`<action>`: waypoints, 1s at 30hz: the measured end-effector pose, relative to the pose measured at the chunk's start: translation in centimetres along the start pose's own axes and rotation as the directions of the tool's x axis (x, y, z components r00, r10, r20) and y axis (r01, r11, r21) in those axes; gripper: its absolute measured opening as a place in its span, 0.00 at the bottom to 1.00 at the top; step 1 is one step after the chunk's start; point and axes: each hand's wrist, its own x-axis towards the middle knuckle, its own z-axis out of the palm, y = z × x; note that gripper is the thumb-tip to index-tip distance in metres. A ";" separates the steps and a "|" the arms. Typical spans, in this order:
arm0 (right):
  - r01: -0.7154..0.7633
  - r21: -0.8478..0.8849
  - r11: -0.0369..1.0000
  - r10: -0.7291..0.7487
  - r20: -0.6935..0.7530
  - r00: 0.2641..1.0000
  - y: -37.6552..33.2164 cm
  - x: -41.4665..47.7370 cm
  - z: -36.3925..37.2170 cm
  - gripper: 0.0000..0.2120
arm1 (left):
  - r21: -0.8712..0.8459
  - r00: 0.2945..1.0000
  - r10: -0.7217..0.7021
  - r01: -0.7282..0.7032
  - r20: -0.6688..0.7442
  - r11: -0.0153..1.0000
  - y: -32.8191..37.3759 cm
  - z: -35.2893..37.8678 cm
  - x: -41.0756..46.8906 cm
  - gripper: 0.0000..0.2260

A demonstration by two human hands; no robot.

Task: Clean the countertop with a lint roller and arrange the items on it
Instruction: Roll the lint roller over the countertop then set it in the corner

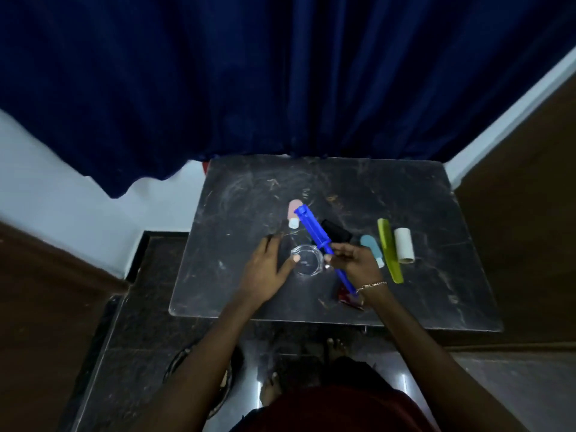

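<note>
A dark marble countertop (405, 194) carries the items. My right hand (355, 260) is shut on a blue lint-roller handle (314, 232), which slants up to the left above the surface. My left hand (271, 263) rests beside a clear glass bowl (307, 260), thumb touching its rim. A pink tube (294, 212) lies behind the blue handle. A black object (336, 233) lies just right of the handle. A light blue tube (372, 247), a yellow-green comb (389, 251) and a white paper roll (404, 246) lie side by side at the right.
A dark blue curtain (249, 88) hangs right behind the countertop. A red packet (349, 299) peeks out under my right wrist near the front edge. A round dark container (224, 381) stands on the floor below left, beside my bare feet (335, 344).
</note>
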 end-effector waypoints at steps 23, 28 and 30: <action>-0.172 0.013 0.985 0.166 -0.350 0.922 6.0 7.4 -26.4 0.08 | 0.166 0.917 -0.054 -0.014 0.396 0.986 23.9 21.8 13.9 0.26; -0.178 0.002 0.984 0.168 -0.330 0.929 7.7 8.1 -27.7 0.12 | 0.208 0.869 -0.291 0.223 0.401 0.952 25.1 25.9 14.0 0.28; -0.185 -0.046 0.982 0.159 -0.335 0.929 8.4 8.1 -28.2 0.12 | 0.236 0.859 -0.345 0.271 0.378 0.933 25.4 27.1 13.8 0.24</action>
